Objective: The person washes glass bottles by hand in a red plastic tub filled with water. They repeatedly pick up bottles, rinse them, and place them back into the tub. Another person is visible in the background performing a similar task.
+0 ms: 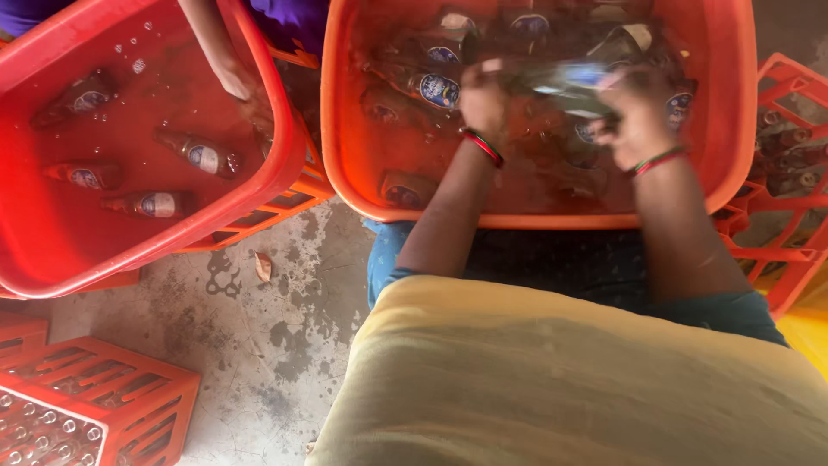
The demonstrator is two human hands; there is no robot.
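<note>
A glass bottle (561,82) lies sideways above the water of an orange tub (733,129), blurred by motion. My left hand (483,99) grips its left end and my right hand (634,112) grips its right end. Both wrists wear red and green bangles. Several more labelled bottles (431,86) lie sunk in the tub's murky water around my hands.
A second red tub (52,233) at left holds several bottles (203,154) in water; another person's arm (216,47) reaches into it. Red bottle crates stand at lower left (103,406) and at right (789,190). Wet concrete floor (267,328) lies between.
</note>
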